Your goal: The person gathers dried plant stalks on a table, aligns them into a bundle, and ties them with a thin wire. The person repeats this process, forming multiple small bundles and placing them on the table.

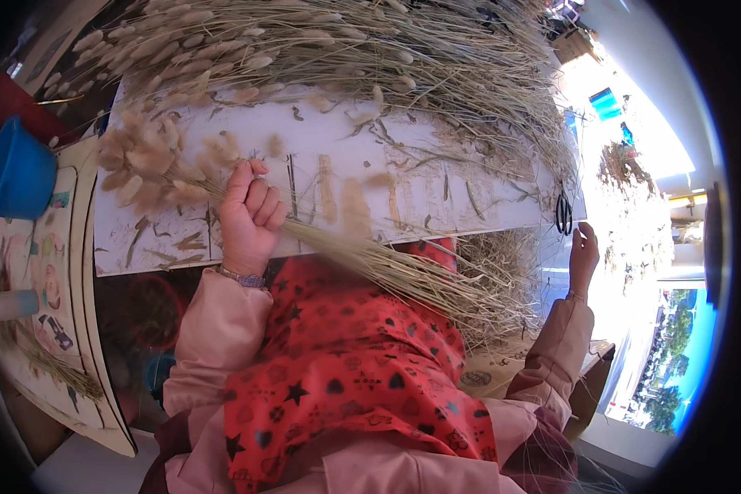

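My left hand (253, 207) grips a bunch of dried bunny-tail grass (358, 253) around its stems. The fluffy seed heads (145, 154) point to the left, above a white board. From the fist, the stems slant down to the right across my red apron, and part of the bunch is blurred. My right hand (584, 256) is at the board's right end with fingers loosely curled and nothing visible in them. Just left of its fingertips lie black-handled scissors (564, 215), apparently untouched; their blades are hard to make out.
A large heap of dried bunny-tail grass (346, 55) covers the far side of the white board (259, 241). Leaf scraps litter the board. At left, a side table (68, 247) carries a blue plastic tub (18, 170). A pile of straw (500, 284) sits below the board's right end.
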Motion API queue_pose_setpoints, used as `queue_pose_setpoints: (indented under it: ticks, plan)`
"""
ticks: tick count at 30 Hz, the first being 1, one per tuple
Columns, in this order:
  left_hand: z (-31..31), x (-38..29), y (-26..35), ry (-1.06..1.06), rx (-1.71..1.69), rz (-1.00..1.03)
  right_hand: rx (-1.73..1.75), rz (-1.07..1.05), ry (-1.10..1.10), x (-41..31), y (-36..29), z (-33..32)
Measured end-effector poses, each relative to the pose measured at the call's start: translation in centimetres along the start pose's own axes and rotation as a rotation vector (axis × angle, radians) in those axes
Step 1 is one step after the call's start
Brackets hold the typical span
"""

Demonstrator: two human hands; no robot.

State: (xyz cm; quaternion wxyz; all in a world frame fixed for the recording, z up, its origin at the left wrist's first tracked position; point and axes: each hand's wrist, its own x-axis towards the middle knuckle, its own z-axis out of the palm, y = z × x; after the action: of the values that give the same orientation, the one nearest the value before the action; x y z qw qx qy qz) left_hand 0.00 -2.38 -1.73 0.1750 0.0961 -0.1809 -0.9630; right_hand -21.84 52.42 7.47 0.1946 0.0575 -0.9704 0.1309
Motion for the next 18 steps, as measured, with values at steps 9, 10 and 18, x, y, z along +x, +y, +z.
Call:
queue_pose_setpoints:
  ticks: [9, 10, 18]
  plan:
    - [0.3, -0.3, -0.1, 0.047, -0.003, 0.021, 0.353, -0.877, -0.307, 2.7, -29.1, 12.6]
    - [0.4, -0.2, -0.1, 0.046, 0.003, 0.028, 0.343, -0.904, -0.327, 2.5, -30.3, 13.2]
    - [0.3, -0.3, -0.1, 0.046, -0.018, 0.009, 0.592, -0.789, -0.694, -0.4, -33.3, 7.3]
